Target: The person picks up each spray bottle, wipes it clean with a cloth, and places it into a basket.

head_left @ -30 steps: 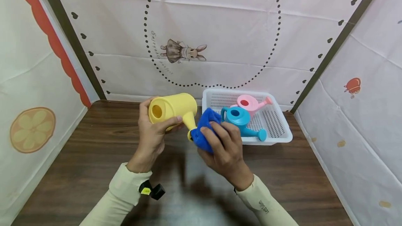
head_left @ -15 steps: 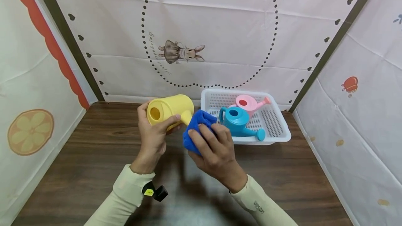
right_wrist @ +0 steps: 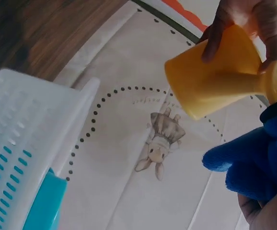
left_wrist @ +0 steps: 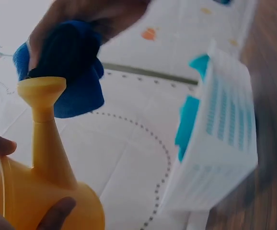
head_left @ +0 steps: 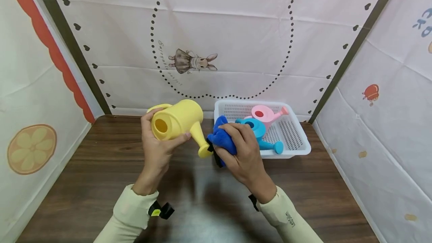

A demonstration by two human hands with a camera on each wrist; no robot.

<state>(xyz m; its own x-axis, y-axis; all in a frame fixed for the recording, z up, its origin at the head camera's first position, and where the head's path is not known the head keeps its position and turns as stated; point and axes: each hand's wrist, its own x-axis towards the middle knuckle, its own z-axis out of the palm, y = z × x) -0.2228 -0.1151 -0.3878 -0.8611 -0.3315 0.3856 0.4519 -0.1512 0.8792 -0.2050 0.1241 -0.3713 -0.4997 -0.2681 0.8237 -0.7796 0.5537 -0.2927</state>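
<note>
A yellow toy watering can [head_left: 185,115] is held tilted above the table, its spout pointing down and right in the head view. My left hand [head_left: 155,153] grips it round the body, thumb along the near side. In my right hand [head_left: 248,156] a bunched blue cloth [head_left: 222,138] is gripped, right beside the spout's flared end. The left wrist view shows the cloth [left_wrist: 81,72] close behind the spout rim [left_wrist: 41,86]; whether they touch I cannot tell. Part of the cloth is hidden under my right fingers.
A white perforated basket [head_left: 300,138] stands at the back right of the wooden table [head_left: 111,160]. It holds a blue watering can [head_left: 266,144] and a pink watering can [head_left: 266,113]. Printed fabric walls [head_left: 229,44] enclose the back and sides.
The cloth, wrapped over the spout end earlier, has moved right with my right hand and uncovered it. My left hand has shifted slightly left with the yellow watering can.
</note>
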